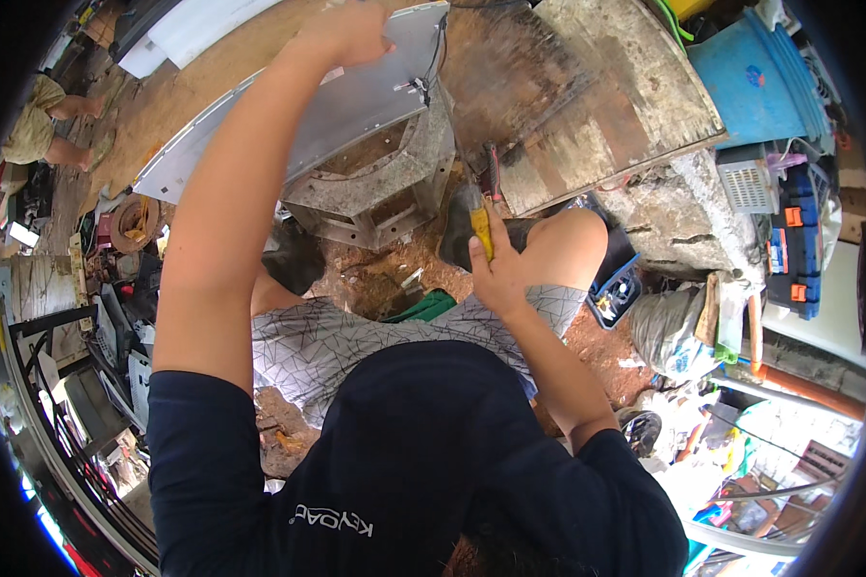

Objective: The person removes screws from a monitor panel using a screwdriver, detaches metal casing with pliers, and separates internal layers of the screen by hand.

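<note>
A thin grey metal panel [356, 106], with a cable and a small connector near its right end, leans over a worn grey angular metal stand [366, 207]. My left hand [348, 37] reaches to the panel's far part, its fingers curled. Whatever they hold, if anything, is hidden. In front of my right knee, my right hand [498, 274] is closed around a yellow-handled tool [481, 231]. Its grey end points away from me, and its exact kind is unclear. Just beyond it lies a red-handled hand tool [493, 173] by the board's edge.
A stained wooden board [616, 106] spans the far right, beside a blue tub [755, 82]. To the right are a small open black-and-blue case [614, 293], a grey basket [746, 181] and a blue organizer box [803, 250]. Another person's legs [63, 125] show at far left.
</note>
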Demonstrator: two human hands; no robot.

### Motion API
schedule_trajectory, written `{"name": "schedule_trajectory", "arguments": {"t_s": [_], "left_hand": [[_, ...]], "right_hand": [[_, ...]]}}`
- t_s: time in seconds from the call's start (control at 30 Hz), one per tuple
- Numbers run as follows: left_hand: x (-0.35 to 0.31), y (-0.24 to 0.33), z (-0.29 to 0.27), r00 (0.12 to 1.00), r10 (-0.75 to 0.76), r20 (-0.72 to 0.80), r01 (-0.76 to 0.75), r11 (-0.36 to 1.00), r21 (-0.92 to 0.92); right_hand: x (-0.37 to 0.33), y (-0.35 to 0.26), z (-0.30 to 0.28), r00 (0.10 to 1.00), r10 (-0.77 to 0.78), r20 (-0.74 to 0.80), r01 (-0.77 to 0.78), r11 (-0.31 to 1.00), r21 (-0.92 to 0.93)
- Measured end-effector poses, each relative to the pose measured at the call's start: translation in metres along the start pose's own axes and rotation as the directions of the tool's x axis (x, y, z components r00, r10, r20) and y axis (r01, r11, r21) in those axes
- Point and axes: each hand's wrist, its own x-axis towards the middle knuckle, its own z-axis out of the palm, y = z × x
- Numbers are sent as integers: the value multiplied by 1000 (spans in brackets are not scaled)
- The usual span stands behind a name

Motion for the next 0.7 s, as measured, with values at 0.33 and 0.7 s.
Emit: {"name": "schedule_trajectory", "arguments": {"t_s": [0.33, 0.7], "left_hand": [[17, -19, -2, 980, 77, -181, -99, 989, -114], [22, -26, -1, 970, 149, -193, -175, 976, -127]], "right_hand": [[14, 39, 10, 1000, -20, -18, 20, 1000, 17], [36, 65, 29, 985, 114, 130, -106, 992, -71]]}}
